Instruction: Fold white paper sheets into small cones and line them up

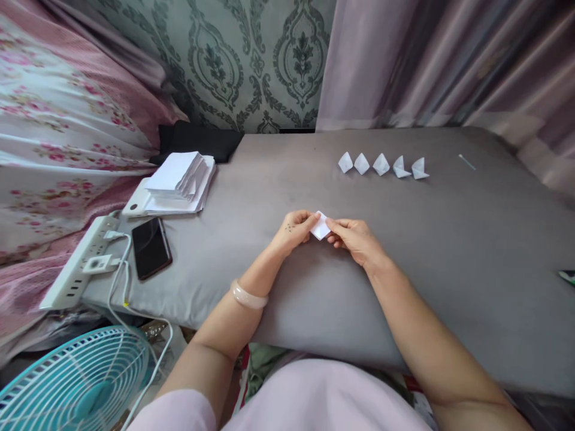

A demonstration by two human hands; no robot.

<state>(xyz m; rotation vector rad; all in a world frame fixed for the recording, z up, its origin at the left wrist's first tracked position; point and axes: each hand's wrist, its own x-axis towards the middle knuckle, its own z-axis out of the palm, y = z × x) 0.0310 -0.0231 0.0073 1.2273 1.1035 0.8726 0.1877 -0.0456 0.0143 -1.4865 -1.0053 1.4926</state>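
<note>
A small folded square of white paper [320, 228] is held between my two hands, turned so a corner points down. My left hand [296, 230] pinches its left side, thumb on top. On the opposite side, my right hand [353, 236] grips the right corner between thumb and fingers. The paper is above the grey-covered table [269, 179]; its underside is hidden. Beyond my hands, several folded white paper boats [381, 164] stand in a row.
At the left lie a stack of white paper [175, 179], a black phone [151, 248] and a white power strip [81, 263] with cables. A blue fan [85, 383] stands below the table's left edge. A thin white stick [467, 161] lies far right. Curtains [386, 66] hang behind.
</note>
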